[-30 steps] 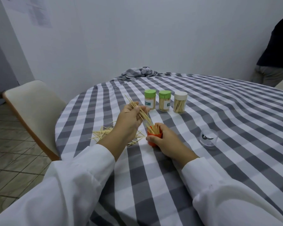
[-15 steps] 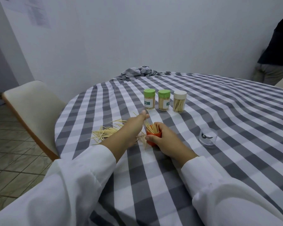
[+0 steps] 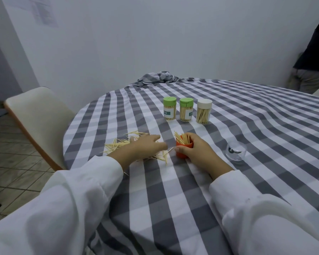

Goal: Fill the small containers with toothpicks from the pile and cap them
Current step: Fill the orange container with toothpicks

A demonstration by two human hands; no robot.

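1. So, the right hand [image 3: 197,153] is wrapped around the orange container [image 3: 182,150], which sits upright on the checked tablecloth [image 3: 173,190], near-centre. It's stuffed with toothpicks poking out the open top, fanning a bit to the left.
2. The left hand [image 3: 145,146] lies palm down on the toothpick pile [image 3: 122,144], just left of the orange container. Fingers look loosely spread over the sticks; can't tell if it's actually pinching any, that bit is blurry.
3. Farther back there's a row of three capped containers: green-lidded container [image 3: 169,110], second green-lidded container [image 3: 186,112] and white-lidded container [image 3: 203,111], all full.
4. A clear cap [image 3: 236,152] sits off to the right of the right hand, apart from it.
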